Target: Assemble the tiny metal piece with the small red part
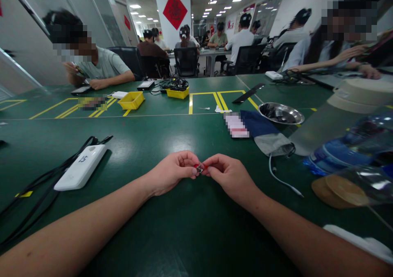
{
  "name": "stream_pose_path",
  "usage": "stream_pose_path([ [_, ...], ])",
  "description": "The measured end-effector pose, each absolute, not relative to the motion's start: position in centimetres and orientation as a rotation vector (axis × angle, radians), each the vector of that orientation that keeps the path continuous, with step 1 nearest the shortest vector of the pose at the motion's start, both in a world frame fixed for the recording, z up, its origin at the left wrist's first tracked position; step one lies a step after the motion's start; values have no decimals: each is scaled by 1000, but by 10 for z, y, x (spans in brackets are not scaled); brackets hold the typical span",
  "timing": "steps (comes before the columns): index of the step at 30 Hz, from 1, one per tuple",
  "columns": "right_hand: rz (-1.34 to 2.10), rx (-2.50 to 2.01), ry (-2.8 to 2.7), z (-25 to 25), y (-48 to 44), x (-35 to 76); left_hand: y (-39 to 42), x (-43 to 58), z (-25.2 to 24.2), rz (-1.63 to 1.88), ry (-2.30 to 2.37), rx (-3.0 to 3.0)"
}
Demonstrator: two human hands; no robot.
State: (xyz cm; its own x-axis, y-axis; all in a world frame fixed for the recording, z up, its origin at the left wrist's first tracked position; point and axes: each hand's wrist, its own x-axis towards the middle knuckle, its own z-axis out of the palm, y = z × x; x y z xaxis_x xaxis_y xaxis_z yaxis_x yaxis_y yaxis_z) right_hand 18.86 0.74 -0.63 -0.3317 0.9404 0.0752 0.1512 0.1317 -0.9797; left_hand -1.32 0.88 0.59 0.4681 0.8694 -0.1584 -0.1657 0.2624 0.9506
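Over the green table (147,133), my left hand (175,168) and my right hand (229,170) meet at the fingertips, both closed in a pinch. Between them is a small red-and-silver piece (200,169). Its ends look red and its middle metallic, but it is too small to tell its kind. Each hand grips one side of it, and the fingers hide part of it. Nothing else touches the hands.
Left lies a white power bank (81,166) with black cables (39,183). To the right are a phone (236,125), a blue-and-grey pouch (264,131), a metal bowl (281,113), a large tumbler (331,113) and bottles (346,150). Yellow trays (132,101) stand farther back. Other people sit around.
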Motion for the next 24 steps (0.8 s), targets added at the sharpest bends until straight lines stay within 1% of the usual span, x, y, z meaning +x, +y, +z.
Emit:
stream_pose_path([
  [7,1278,-1083,-1568,-5,4,187,8,-12,5,827,852,1100],
  [12,1262,-1089,-1621,-4,3,188,8,-11,6,825,899,1116],
  [20,1230,-1093,-1678,-1,1,187,8,-13,5,791,889,1172],
  [24,1267,-1078,-1693,0,1,187,10,-17,2,741,854,1174],
])
